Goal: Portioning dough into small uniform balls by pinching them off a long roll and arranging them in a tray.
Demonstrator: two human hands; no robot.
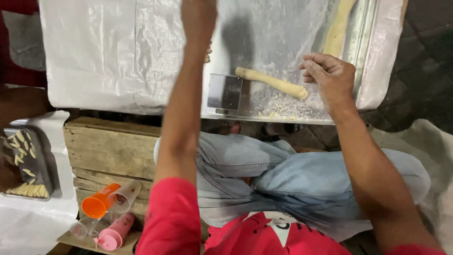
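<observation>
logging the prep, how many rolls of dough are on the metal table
2: one dough roll lies beside the metal scraper, its end near the right hand; a second roll runs along the table's right edge. More may lie out of frame.

my left arm stretches straight out ahead of me, forearm bare, red sleeve at the shoulder; my left hand (200,14) is raised high and mostly cut off by the top edge, so i cannot tell how its fingers sit. my right arm runs forward at a slant from the right, wrist bent slightly. my right hand (330,75) hangs palm down, fingers (312,63) loosely curled inward, holding nothing.
</observation>
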